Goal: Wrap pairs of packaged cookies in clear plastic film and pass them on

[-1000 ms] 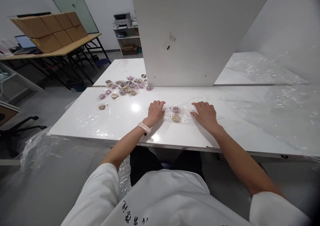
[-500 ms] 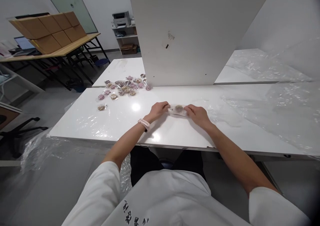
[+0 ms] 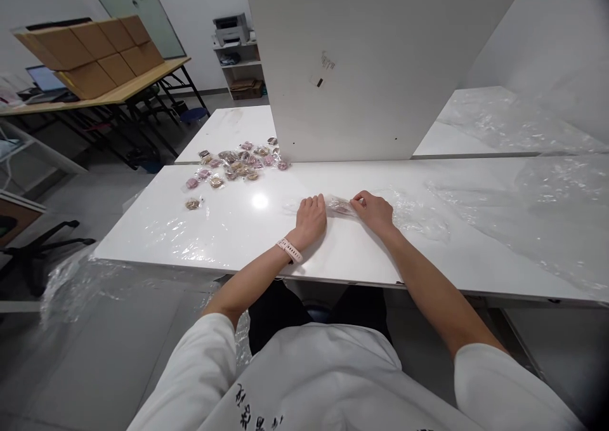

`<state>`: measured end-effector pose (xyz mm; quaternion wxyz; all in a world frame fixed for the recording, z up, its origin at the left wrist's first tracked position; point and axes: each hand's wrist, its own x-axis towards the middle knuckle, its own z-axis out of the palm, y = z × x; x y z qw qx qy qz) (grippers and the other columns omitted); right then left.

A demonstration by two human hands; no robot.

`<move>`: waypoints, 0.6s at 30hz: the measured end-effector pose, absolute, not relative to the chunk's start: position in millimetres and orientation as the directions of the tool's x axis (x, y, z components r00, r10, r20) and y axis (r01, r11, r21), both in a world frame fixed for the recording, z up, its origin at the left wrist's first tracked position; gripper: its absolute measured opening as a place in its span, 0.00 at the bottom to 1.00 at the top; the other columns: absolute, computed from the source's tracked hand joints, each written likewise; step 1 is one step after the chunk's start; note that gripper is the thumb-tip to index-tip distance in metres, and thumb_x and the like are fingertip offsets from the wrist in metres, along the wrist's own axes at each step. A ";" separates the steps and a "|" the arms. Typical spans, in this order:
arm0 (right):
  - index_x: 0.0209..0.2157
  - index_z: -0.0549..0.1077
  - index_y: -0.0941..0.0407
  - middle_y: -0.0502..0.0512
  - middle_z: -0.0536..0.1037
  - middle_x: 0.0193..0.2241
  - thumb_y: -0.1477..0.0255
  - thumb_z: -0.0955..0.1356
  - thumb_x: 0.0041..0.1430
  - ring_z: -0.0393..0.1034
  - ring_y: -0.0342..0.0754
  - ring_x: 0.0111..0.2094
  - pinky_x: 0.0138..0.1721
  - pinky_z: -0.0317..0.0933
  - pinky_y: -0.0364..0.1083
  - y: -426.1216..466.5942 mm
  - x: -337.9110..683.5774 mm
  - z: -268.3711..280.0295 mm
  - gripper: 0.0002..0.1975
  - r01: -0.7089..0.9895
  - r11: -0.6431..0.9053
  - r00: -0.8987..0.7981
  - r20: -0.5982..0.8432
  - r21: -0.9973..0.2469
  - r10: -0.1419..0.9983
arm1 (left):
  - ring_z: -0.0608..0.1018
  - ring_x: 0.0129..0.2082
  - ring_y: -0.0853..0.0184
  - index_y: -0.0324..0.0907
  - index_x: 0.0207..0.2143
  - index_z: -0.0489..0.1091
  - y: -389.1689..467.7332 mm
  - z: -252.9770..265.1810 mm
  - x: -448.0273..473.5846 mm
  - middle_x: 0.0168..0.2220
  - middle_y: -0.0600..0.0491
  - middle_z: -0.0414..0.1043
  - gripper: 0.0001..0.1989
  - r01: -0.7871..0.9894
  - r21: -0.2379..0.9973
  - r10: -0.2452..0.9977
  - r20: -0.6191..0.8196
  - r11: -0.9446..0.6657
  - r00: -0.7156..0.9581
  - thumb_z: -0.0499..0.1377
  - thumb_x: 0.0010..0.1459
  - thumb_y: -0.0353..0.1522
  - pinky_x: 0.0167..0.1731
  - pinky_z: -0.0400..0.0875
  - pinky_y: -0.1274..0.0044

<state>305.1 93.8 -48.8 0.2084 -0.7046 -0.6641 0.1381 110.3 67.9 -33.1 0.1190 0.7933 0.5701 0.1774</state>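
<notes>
A clear plastic packet (image 3: 339,206) with a small brownish-pink round item inside lies between my hands on the white table. My left hand (image 3: 311,218), wearing a pale pink wristband, is closed over the packet's left end, back of the hand up; its fingertips are partly hidden. Thumb and fingers of my right hand (image 3: 373,210) pinch the packet's right end. Loose clear film (image 3: 419,216) spreads to the right of that hand. Farther left is a pile of small wrapped round items (image 3: 240,164), pink, brown and tan, and a single tan wrapped one (image 3: 193,204) sits apart nearer me.
A tall white panel (image 3: 371,69) stands at the back edge of the white table (image 3: 238,240). Wide clear plastic sheeting (image 3: 537,221) covers the right side. More plastic (image 3: 76,291) hangs off the left front. Cardboard boxes (image 3: 95,56) stand on a wooden table beyond.
My left hand has turned and moved slightly right, laying itself over the packet's left end. My right hand keeps its pinch, and the round item is now less visible.
</notes>
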 end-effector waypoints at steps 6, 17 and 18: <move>0.41 0.75 0.53 0.56 0.80 0.33 0.63 0.56 0.71 0.69 0.50 0.30 0.30 0.46 0.45 87.6 298.6 -48.4 0.18 0.902 -0.032 0.094 0.123 -0.431 0.988 | 0.77 0.40 0.59 0.42 0.27 0.65 97.6 -24.9 144.4 0.29 0.50 0.71 0.10 0.270 0.956 0.993 -0.116 0.116 -0.015 0.50 0.61 0.26 0.46 0.70 0.66; 0.46 0.74 0.55 0.58 0.79 0.31 0.63 0.55 0.72 0.71 0.52 0.33 0.33 0.55 0.47 86.3 293.1 -45.7 0.20 0.893 -0.009 0.128 0.236 -0.449 0.963 | 0.76 0.33 0.74 0.41 0.35 0.68 78.9 -27.9 191.6 0.32 0.56 0.72 0.04 -0.690 0.662 0.946 -0.308 0.291 0.104 0.61 0.62 0.31 0.41 0.71 0.81; 0.45 0.75 0.55 0.60 0.79 0.35 0.62 0.56 0.71 0.72 0.54 0.38 0.37 0.58 0.48 84.2 291.4 -44.6 0.20 0.881 0.050 0.127 0.338 -0.470 0.933 | 0.76 0.33 0.75 0.41 0.35 0.67 81.6 -28.3 191.1 0.32 0.56 0.72 0.05 -0.687 0.664 0.939 -0.333 0.296 0.083 0.61 0.63 0.31 0.42 0.71 0.81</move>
